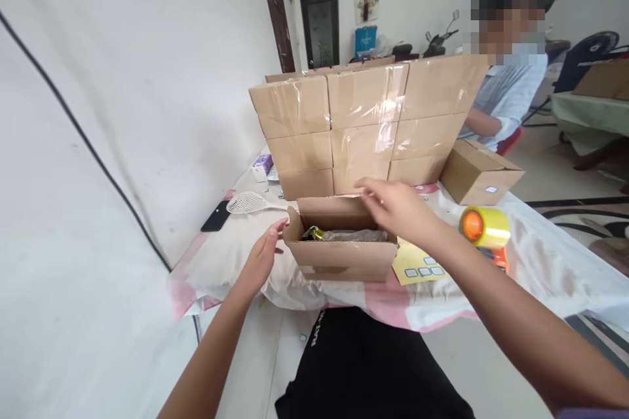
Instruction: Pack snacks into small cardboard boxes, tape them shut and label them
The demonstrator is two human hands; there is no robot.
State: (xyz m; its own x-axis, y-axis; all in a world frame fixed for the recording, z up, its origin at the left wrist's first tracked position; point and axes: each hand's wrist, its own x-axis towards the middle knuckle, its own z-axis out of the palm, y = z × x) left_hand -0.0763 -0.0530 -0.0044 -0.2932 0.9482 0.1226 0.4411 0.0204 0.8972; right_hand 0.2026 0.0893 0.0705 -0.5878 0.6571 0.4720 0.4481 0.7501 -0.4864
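An open cardboard box [344, 260] sits before me near the table's front edge. Inside it lies something in clear, crinkled wrapping [351, 236] with a shiny yellow-and-dark end; its kind I cannot make out. My left hand [263, 255] is at the box's left side, fingers apart, the fingertips by the upper left corner; whether they touch it I cannot tell. Over the back right corner reaches my right hand [393, 203], its fingers loosely stretched and holding nothing visible. Beneath my right forearm is a yellow sheet with blue-edged labels [417, 268].
Stacked, tape-wrapped cardboard boxes [363, 124] stand right behind the open box. To the right are a closed carton [484, 173], a yellow tape roll [486, 226] and an orange tool [498, 256]. A white fly swatter [248, 203] and black phone [215, 217] lie left. Another person [515, 85] sits beyond.
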